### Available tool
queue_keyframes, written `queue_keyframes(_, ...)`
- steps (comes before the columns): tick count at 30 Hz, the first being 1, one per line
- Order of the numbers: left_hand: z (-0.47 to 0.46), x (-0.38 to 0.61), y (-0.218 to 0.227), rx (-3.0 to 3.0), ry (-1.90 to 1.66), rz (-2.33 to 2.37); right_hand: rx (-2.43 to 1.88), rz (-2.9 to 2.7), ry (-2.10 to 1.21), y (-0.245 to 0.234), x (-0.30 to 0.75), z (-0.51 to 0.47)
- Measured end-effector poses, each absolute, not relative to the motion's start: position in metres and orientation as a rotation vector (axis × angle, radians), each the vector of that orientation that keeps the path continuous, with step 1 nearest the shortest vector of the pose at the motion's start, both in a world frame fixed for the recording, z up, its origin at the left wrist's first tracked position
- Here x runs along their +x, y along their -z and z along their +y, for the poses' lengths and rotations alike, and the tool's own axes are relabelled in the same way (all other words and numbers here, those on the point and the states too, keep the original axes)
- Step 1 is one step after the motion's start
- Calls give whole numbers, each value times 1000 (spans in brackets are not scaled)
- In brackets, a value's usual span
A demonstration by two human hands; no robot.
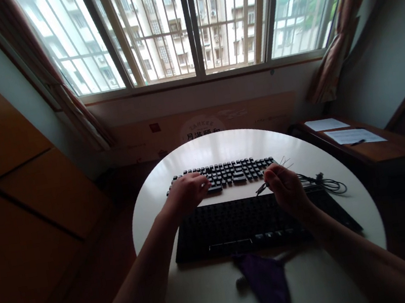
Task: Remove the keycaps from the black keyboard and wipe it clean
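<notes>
My left hand (190,190) reaches over the left part of the rows of loose black keycaps (238,169) laid out on the table. Its fingers are pinched together low by the keycaps, and what they hold is hidden. In my closed right hand (285,185) is a keycap puller (262,188), its dark tip pointing down and left and thin wires sticking out above the fist. Below both hands lies a black keyboard (229,224), its key area dark and hard to make out. My right wrist crosses over its right part.
A coiled black cable (333,184) lies on the right of the round white table (147,216). In front of the keyboard are a purple cloth (267,279) and a small dark object (241,282). A wooden side table (397,146) bears papers and a pen.
</notes>
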State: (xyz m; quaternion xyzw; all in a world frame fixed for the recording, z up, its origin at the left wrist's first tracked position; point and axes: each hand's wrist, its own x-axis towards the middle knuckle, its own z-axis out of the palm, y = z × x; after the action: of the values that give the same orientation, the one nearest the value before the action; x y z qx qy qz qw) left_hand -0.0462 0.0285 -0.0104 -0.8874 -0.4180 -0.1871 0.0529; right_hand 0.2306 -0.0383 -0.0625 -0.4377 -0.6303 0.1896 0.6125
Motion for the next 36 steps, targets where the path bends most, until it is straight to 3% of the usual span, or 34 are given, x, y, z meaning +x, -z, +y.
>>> queue_keyframes(5, 10, 7, -6, -3014, 10, -1034, -1037, -1502, -431, 58, 231, -42)
queue_keyframes(13, 16, 25, 26, -3030, 192, -977, -1046, -1537, -474, 52, 233, -48)
queue_keyframes(18, 27, 11, 28, -3064, 270, -1035, -990, -1815, -780, 40, 229, -56)
queue_keyframes(22, 29, 13, 28, -3139, 184, -980, -941, -2040, -925, 38, 225, -55)
queue_keyframes(36, 3, 19, 16, -3328, -106, -821, -862, -2191, -964, 43, 228, -49)
